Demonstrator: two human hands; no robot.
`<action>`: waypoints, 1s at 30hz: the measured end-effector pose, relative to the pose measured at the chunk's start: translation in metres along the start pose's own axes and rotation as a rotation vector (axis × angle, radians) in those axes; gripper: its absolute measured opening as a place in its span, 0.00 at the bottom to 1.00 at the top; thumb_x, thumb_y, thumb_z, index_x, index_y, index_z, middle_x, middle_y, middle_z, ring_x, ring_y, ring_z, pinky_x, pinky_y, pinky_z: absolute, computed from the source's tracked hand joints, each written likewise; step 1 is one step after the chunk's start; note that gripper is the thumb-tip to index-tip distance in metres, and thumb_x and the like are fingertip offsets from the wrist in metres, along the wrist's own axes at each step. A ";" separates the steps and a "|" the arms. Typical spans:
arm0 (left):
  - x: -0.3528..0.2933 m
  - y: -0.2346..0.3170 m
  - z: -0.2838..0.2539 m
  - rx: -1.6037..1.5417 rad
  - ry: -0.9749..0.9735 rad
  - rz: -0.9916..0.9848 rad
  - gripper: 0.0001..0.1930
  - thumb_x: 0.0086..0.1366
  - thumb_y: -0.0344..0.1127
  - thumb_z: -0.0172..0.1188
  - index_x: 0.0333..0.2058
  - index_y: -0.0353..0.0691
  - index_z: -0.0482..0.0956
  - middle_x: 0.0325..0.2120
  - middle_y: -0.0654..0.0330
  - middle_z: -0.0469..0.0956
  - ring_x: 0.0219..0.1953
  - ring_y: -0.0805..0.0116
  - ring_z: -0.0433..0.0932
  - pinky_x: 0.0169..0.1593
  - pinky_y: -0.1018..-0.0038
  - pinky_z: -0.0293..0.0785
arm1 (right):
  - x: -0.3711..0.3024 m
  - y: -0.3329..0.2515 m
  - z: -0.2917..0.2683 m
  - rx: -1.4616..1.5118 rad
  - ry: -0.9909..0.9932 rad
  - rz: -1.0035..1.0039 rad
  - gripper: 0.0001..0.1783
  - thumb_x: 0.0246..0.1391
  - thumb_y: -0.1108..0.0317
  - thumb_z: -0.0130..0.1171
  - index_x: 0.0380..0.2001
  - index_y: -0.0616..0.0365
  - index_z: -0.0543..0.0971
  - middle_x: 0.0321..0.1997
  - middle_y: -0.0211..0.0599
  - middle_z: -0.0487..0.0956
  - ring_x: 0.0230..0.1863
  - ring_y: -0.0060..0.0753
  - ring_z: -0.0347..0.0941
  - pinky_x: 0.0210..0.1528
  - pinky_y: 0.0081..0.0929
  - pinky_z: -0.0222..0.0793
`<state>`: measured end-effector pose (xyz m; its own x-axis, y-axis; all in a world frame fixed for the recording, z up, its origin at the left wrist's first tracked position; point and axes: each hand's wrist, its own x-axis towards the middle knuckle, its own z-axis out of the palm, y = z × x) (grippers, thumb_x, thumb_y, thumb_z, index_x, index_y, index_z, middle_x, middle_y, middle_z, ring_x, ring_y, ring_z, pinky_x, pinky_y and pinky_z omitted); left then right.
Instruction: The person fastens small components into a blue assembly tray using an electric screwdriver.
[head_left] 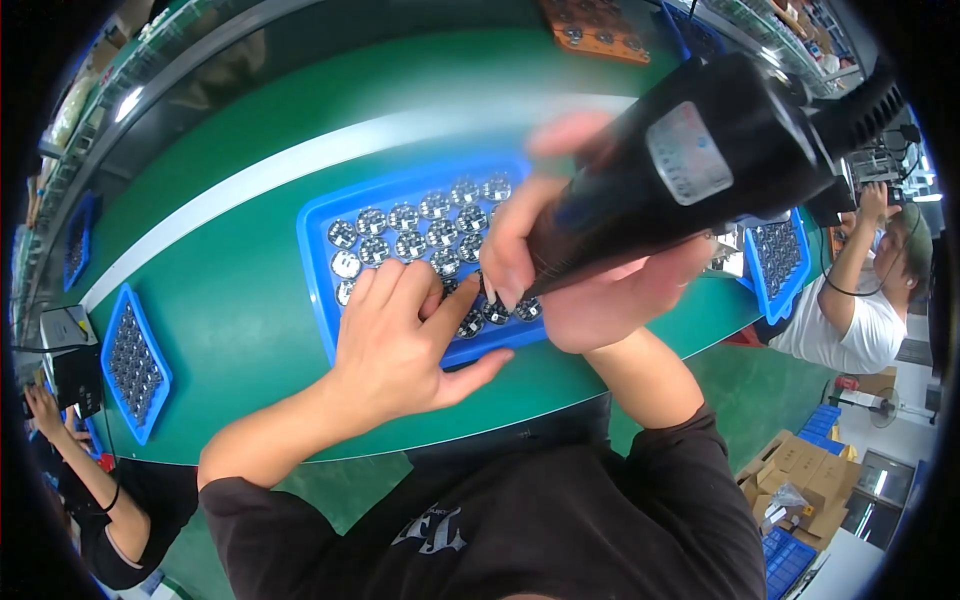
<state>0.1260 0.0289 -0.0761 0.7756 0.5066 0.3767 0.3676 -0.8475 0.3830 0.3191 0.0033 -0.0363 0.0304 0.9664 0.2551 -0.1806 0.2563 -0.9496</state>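
A blue tray lies in front of me, with several round black-and-silver circuit boards standing in rows in it. My left hand rests over the tray's near side. Its thumb is stretched out to the right, its index finger reaches down onto the boards, and the other fingers bend over them. My right hand is wrapped round a black corded electric screwdriver, tilted with its lower end down toward the boards beside my left index finger. The hand hides the screwdriver's tip, and its upper fingers are blurred.
More blue trays of round parts stand at the left and right of the green table. A brown board with parts lies at the back. People work on both sides. Cardboard boxes sit at the lower right.
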 end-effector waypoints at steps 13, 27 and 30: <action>0.000 0.004 0.000 0.018 -0.006 -0.009 0.28 0.46 0.54 0.75 0.41 0.39 0.85 0.28 0.60 0.65 0.31 0.60 0.66 0.34 0.65 0.61 | -0.002 0.019 0.004 0.105 0.015 -0.079 0.59 0.49 0.12 0.41 0.55 0.64 0.62 0.16 0.38 0.74 0.14 0.25 0.68 0.21 0.21 0.69; 0.005 0.010 -0.002 0.032 0.056 0.046 0.18 0.49 0.53 0.75 0.27 0.47 0.81 0.28 0.62 0.68 0.32 0.61 0.69 0.35 0.65 0.60 | -0.019 0.047 0.008 0.156 0.025 -0.262 0.52 0.43 0.20 0.61 0.53 0.56 0.69 0.21 0.35 0.77 0.20 0.19 0.71 0.20 0.18 0.61; 0.009 0.014 -0.003 0.053 0.038 0.052 0.19 0.48 0.53 0.76 0.27 0.47 0.81 0.27 0.63 0.68 0.31 0.62 0.69 0.35 0.65 0.59 | -0.028 0.064 -0.004 0.274 -0.035 -0.222 0.49 0.45 0.27 0.68 0.55 0.55 0.69 0.24 0.40 0.77 0.23 0.24 0.72 0.22 0.21 0.64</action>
<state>0.1368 0.0225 -0.0652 0.7746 0.4664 0.4273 0.3544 -0.8795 0.3175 0.3106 -0.0074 -0.1045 0.0652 0.8855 0.4601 -0.4305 0.4409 -0.7876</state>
